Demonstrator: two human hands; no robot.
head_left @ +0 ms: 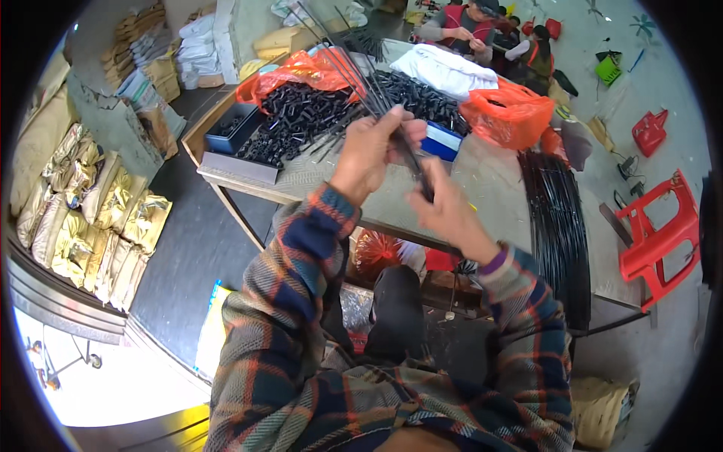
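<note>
A bundle of thin black rods (369, 89) runs slantwise between my hands above the work table (482, 169), its far ends fanning out toward the upper left. My left hand (370, 151) is closed round the middle of the bundle. Lower and to the right, my right hand (450, 205) grips its near end, where a thicker dark part shows by the fingers. Past my hands lies a heap of small black plastic parts (290, 120), with a second heap of black parts (425, 98) to its right.
A blue bin (232, 128) stands at the table's left. Orange plastic bags (512, 117) and a white sack (444, 69) lie at the back. More long black rods (553, 233) cover the right side, near a red stool (663, 237). Co-workers (471, 30) sit beyond; stacked sacks (94, 218) stand left.
</note>
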